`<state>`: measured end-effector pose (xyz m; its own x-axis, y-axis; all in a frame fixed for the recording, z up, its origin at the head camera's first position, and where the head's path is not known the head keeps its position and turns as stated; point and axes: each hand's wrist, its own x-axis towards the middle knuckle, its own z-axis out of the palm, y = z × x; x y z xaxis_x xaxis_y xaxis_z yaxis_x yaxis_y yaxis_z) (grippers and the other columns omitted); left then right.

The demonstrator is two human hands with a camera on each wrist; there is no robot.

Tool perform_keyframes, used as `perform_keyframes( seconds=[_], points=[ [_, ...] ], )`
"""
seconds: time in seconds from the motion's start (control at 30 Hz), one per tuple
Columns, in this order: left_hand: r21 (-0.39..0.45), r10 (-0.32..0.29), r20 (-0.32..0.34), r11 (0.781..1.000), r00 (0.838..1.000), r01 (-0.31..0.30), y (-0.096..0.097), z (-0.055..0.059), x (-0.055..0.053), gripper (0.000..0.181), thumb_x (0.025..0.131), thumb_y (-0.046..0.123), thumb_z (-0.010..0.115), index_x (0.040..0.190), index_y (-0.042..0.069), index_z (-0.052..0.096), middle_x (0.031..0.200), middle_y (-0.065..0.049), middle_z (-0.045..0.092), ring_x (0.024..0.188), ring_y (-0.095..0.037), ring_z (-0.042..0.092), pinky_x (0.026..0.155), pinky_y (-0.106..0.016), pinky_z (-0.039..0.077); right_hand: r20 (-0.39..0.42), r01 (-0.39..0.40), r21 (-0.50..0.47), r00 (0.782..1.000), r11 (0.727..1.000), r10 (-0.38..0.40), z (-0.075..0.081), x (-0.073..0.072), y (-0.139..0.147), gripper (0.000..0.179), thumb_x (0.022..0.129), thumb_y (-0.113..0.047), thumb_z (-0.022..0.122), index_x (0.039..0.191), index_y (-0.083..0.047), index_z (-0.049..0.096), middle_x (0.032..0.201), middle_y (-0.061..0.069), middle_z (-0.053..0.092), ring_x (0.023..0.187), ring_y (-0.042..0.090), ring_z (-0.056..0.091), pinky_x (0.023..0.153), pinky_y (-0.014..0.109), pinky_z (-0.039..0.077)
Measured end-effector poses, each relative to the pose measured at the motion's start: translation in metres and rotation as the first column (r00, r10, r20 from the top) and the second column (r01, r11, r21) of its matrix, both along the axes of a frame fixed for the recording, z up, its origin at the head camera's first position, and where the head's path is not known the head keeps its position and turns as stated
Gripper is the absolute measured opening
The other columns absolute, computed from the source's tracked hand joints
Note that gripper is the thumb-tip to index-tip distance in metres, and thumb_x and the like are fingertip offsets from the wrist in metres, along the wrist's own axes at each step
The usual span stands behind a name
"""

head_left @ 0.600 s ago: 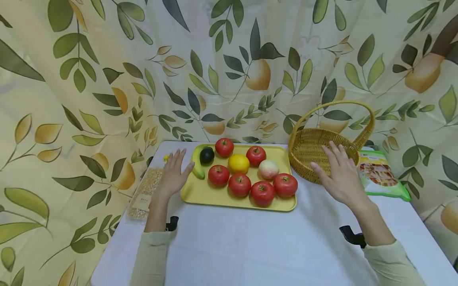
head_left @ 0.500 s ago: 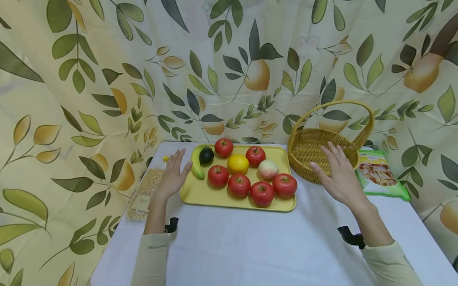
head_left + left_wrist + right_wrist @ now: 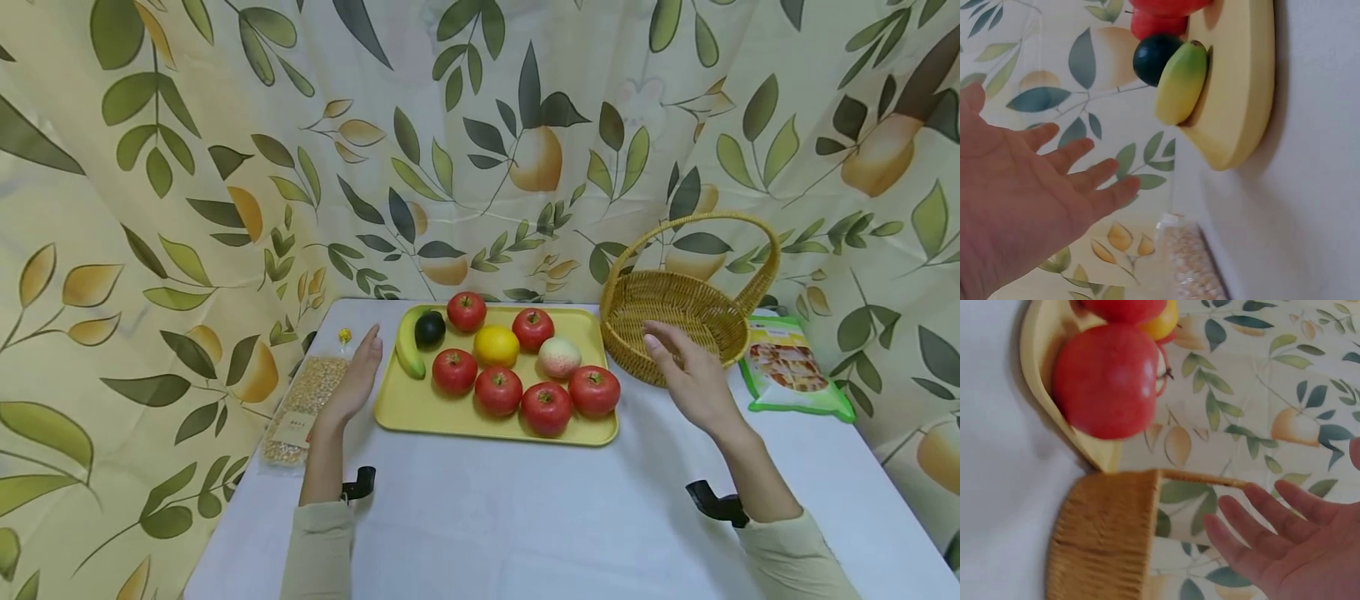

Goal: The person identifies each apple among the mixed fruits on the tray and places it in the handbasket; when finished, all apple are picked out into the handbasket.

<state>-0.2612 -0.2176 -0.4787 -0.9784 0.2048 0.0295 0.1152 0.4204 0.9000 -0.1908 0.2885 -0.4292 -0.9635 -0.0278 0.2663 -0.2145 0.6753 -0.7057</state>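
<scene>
A yellow tray (image 3: 450,414) holds several red apples (image 3: 498,392), a lemon (image 3: 496,346), a pale pinkish peach (image 3: 559,357), a banana (image 3: 409,346) and a dark green avocado (image 3: 430,330). My left hand (image 3: 356,382) hovers just left of the tray, holding nothing; the left wrist view shows its palm with fingers extended (image 3: 1102,178). To the tray's right stands a wicker basket (image 3: 637,360) with a tall handle. My right hand (image 3: 694,385) is held in front of the basket, apart from it, also with nothing in it. In the right wrist view its fingers (image 3: 1260,534) are loosely spread.
A clear bag of corn kernels (image 3: 306,400) lies left of the tray, partly behind the left hand, near a small yellow flower-like thing (image 3: 344,336). A green and white food packet (image 3: 791,362) lies right of the basket. A leaf-patterned curtain (image 3: 480,150) closes off the back.
My right hand has drawn left and a little toward me, its fingers less spread. My left hand has turned more edge-on and lowered slightly. The fruit and basket stay put.
</scene>
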Motion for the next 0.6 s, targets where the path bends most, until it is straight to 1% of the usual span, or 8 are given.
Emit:
perform_keyframes(
  seconds=[0.13, 0.2, 0.3, 0.37, 0.47, 0.6],
  points=[
    [0.070, -0.010, 0.044, 0.998, 0.999, 0.007, -0.002, -0.003, 0.002, 0.072, 0.112, 0.052, 0.017, 0.168, 0.009, 0.003, 0.175, -0.015, 0.002, 0.160, -0.037, 0.001, 0.128, -0.059, 0.002, 0.061, -0.021, -0.056, 0.998, 0.998, 0.024, -0.011, -0.003, -0.003, 0.059, 0.111, -0.045, 0.042, 0.152, -0.004, 0.049, 0.151, 0.026, 0.052, 0.138, 0.051, 0.048, 0.103, 0.073, 0.045],
    [0.116, -0.020, 0.081, 0.993, 0.997, 0.010, -0.003, -0.006, 0.002, 0.071, 0.112, 0.051, 0.018, 0.169, 0.011, 0.003, 0.175, -0.015, 0.002, 0.160, -0.036, 0.001, 0.129, -0.057, 0.004, 0.101, -0.026, -0.072, 0.994, 0.997, 0.033, -0.015, -0.004, -0.003, 0.061, 0.111, -0.047, 0.042, 0.153, -0.003, 0.049, 0.151, 0.026, 0.052, 0.137, 0.050, 0.049, 0.103, 0.070, 0.047],
    [0.179, -0.023, 0.141, 0.984, 0.990, -0.002, -0.005, -0.010, 0.003, 0.072, 0.111, 0.053, 0.019, 0.169, 0.012, 0.003, 0.174, -0.017, 0.004, 0.160, -0.037, 0.003, 0.129, -0.058, 0.009, 0.160, -0.035, -0.102, 0.986, 0.994, 0.051, -0.021, -0.008, -0.004, 0.065, 0.110, -0.050, 0.041, 0.152, -0.001, 0.049, 0.150, 0.027, 0.053, 0.134, 0.049, 0.053, 0.101, 0.066, 0.051],
    [0.211, -0.012, 0.176, 0.977, 0.984, -0.026, -0.006, -0.014, 0.003, 0.074, 0.111, 0.055, 0.019, 0.169, 0.012, 0.003, 0.174, -0.019, 0.006, 0.160, -0.038, 0.006, 0.129, -0.058, 0.011, 0.202, -0.038, -0.125, 0.977, 0.991, 0.063, -0.024, -0.009, -0.004, 0.067, 0.110, -0.051, 0.041, 0.152, 0.000, 0.049, 0.149, 0.026, 0.053, 0.132, 0.048, 0.055, 0.100, 0.063, 0.053],
    [0.248, 0.017, 0.220, 0.966, 0.975, -0.073, -0.007, -0.018, 0.003, 0.075, 0.110, 0.056, 0.020, 0.169, 0.012, 0.005, 0.173, -0.021, 0.011, 0.160, -0.039, 0.009, 0.129, -0.057, 0.013, 0.257, -0.057, -0.173, 0.961, 0.983, 0.101, -0.026, -0.013, -0.004, 0.068, 0.110, -0.052, 0.040, 0.152, 0.001, 0.048, 0.150, 0.027, 0.053, 0.134, 0.048, 0.054, 0.100, 0.060, 0.054],
    [0.311, 0.038, 0.276, 0.942, 0.960, -0.127, -0.006, -0.021, 0.000, 0.075, 0.111, 0.056, 0.024, 0.169, 0.012, 0.009, 0.173, -0.019, 0.015, 0.159, -0.038, 0.013, 0.129, -0.054, 0.014, 0.295, -0.067, -0.208, 0.947, 0.976, 0.128, -0.028, -0.016, -0.003, 0.068, 0.111, -0.050, 0.039, 0.151, 0.003, 0.047, 0.151, 0.029, 0.052, 0.139, 0.048, 0.050, 0.099, 0.055, 0.056]
  ],
)
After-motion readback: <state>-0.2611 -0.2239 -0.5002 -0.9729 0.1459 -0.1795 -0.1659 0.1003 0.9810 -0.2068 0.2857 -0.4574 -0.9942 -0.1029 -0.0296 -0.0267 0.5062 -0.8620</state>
